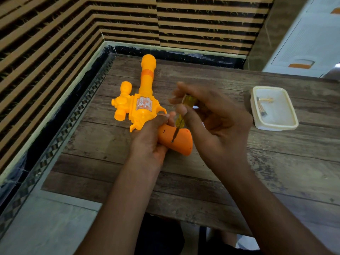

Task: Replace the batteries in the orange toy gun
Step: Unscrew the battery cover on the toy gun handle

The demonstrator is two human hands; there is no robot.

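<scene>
While my left hand [150,137] clamps the orange toy gun [141,107] and my right hand [211,122] pinches the screwdriver [181,116], a tilted tip could slip from the grip's screw.

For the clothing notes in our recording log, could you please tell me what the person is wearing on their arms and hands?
Nothing shows on either. The left hand and right hand are bare, with no gloves, rings, watch or bracelets visible. Both forearms are uncovered as far as the bottom edge of the picture, so no sleeve is in view.
</scene>
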